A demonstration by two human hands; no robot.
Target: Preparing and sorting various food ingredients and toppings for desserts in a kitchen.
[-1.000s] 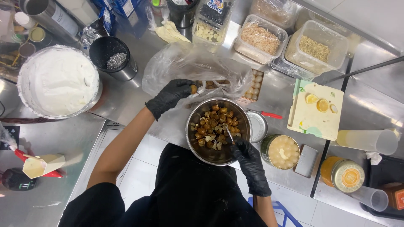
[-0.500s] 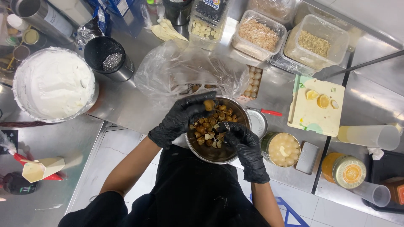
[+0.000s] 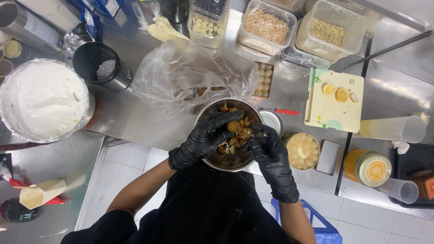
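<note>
While steadying a small brown fruit (image 3: 233, 126) over the steel bowl (image 3: 212, 113), both gloved hands, left (image 3: 203, 140) and right (image 3: 269, 156), are pinching it; brittle-shelled and probably slippery, it suits fingertip holds.

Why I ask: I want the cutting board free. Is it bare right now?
No, the pale cutting board carries a few lemon slices near its top edge.
</note>
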